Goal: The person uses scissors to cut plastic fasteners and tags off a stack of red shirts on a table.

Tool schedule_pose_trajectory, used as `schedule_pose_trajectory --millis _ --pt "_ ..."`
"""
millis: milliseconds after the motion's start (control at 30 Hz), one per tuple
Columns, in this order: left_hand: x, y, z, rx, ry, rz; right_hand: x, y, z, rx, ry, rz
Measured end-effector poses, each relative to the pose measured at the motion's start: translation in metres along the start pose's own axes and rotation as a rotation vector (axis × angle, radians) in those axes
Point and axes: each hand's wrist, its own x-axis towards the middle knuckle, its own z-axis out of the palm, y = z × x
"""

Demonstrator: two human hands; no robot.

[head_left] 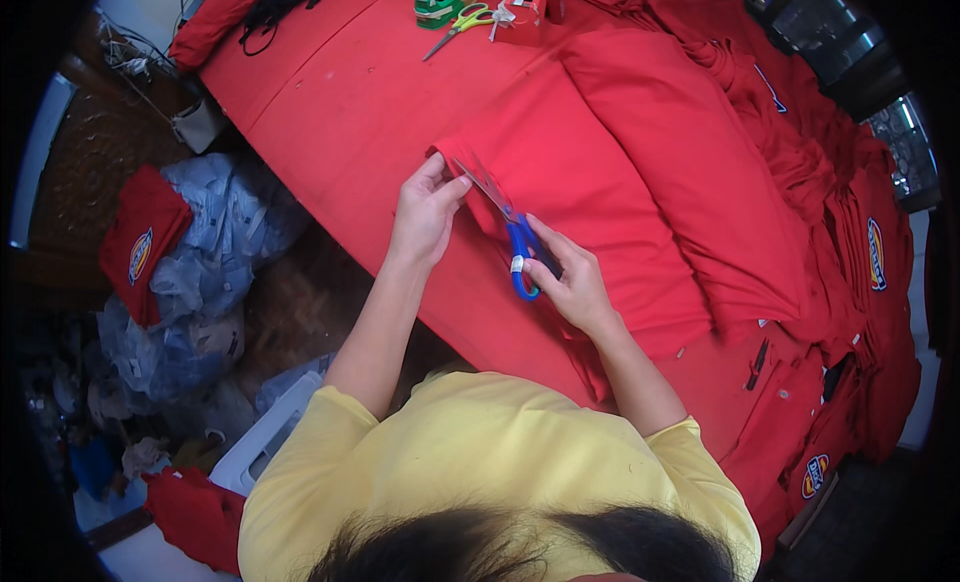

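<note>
A red garment (pixel 600 182) lies spread over the red-covered table in front of me. My left hand (pixel 428 204) pinches its edge near the left corner, thumb against fingers. In my right hand (pixel 572 277) is a pair of scissors (pixel 521 254) with blue handles. Their metal blades are parted and point up and left, at the garment's edge beside my left fingertips. Whether the blades have cloth or a thread between them I cannot make out.
Yellow-green scissors (pixel 472 20), a green tape dispenser (pixel 437 4) and a red one (pixel 522 4) stand at the table's far edge. Red garments (pixel 790 142) are heaped along the right, near a small dark tool (pixel 758 364). Filled plastic bags (pixel 205 252) and a white chair (pixel 265 432) are at left.
</note>
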Motion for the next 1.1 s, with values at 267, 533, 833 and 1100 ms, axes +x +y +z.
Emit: schedule_pose_trajectory --millis 267,533,833,1100 --pt "-0.006 -0.002 0.003 0.007 -0.062 -0.024 0.01 0.009 0.001 0.22 0.012 0.045" --pt "0.005 -0.004 -0.009 0.018 -0.023 0.018 0.007 0.01 0.006 0.171 -0.003 0.047" --pt "0.001 0.001 -0.001 0.081 -0.065 0.004 0.017 0.017 0.006 0.193 0.025 0.008" --pt "0.017 -0.002 -0.019 -0.064 -0.066 -0.009 0.014 0.018 0.006 0.674 -0.135 0.24"
